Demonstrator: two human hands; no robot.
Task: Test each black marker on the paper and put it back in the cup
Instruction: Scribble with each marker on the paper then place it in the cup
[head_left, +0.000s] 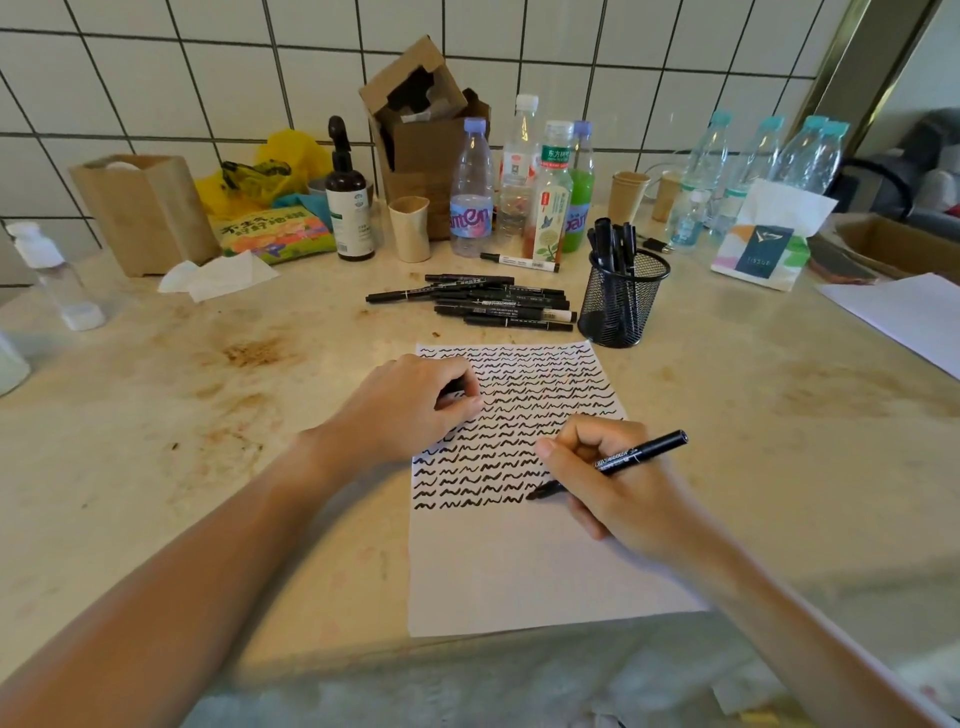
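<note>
Black matt plastic marker (636, 457) with white print on its barrel. White matt paper sheet (519, 566), smooth, inked with black squiggles. Beige glossy stone-look countertop (779, 415), smooth, brown-stained. Black metal mesh cup (621, 301), see-through weave. Pile of black plastic markers (498, 304), slight sheen. Clear glossy plastic bottles (470, 192). Brown matt cardboard box (415, 124). White glossy glazed wall tiles (156, 67), dark grout.

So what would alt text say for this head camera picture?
A right hand draws squiggles with a black marker on paper; the left hand rests on the sheet. Behind lie loose markers beside a mesh cup.
</note>
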